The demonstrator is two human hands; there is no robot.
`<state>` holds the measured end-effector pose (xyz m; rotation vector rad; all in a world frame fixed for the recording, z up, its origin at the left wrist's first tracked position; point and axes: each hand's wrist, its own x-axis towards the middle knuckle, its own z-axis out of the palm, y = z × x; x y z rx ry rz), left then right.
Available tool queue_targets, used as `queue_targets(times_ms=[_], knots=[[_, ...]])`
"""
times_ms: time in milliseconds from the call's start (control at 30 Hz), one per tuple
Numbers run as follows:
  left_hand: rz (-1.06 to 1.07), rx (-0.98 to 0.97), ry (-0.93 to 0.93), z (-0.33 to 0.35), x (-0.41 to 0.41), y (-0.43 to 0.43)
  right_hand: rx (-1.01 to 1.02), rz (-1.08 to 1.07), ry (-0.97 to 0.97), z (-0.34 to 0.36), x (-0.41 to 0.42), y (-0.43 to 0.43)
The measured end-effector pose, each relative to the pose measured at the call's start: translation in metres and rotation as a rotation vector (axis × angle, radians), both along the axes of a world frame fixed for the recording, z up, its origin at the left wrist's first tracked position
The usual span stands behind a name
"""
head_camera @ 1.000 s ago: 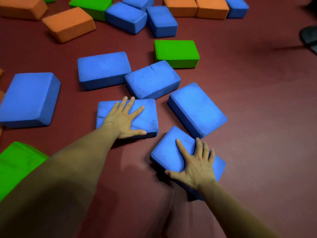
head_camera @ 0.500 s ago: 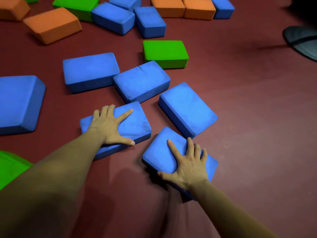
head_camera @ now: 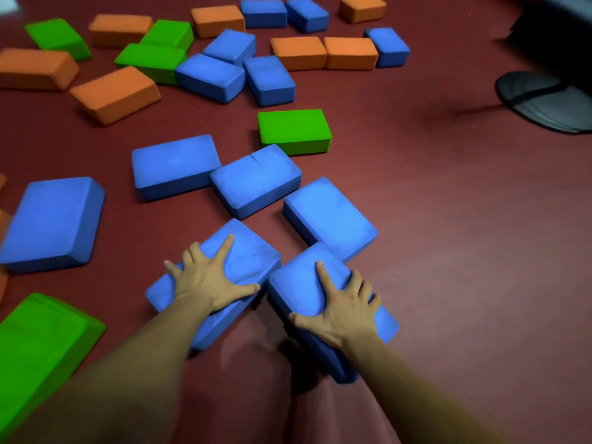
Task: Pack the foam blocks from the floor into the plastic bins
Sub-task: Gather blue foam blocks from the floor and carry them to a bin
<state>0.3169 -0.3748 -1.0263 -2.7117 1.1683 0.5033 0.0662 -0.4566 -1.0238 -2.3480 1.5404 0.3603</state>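
Left block [head_camera: 250,251] against right block [head_camera: 294,290], on floor [head_camera: 448,251].

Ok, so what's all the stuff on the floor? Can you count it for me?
Blue blocks: twelve, blue, from the hands out to the far floor.
Orange blocks: at least seven, orange, far and left; slivers at the left edge too.
Green blocks: five, green, one mid-floor, one near left, three far left.
Dark round thing: one, dark grey, far right.
Floor: one, dark red, under everything.
Left hand: one, gripping the left near block.
Right hand: one, gripping the right near block.
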Motion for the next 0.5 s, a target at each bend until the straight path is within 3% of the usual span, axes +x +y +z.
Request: queue_targets(times_ms=[167,500], knots=[[0.034,-0.015,0.057,0.123,-0.029,-0.013,-0.014,-0.048,0.016,0.117,-0.020,-0.013],[0.152,-0.112,0.195,0.419,-0.064,-0.037,0.048,-0.305,-0.072,0.424,-0.047,-0.033]])
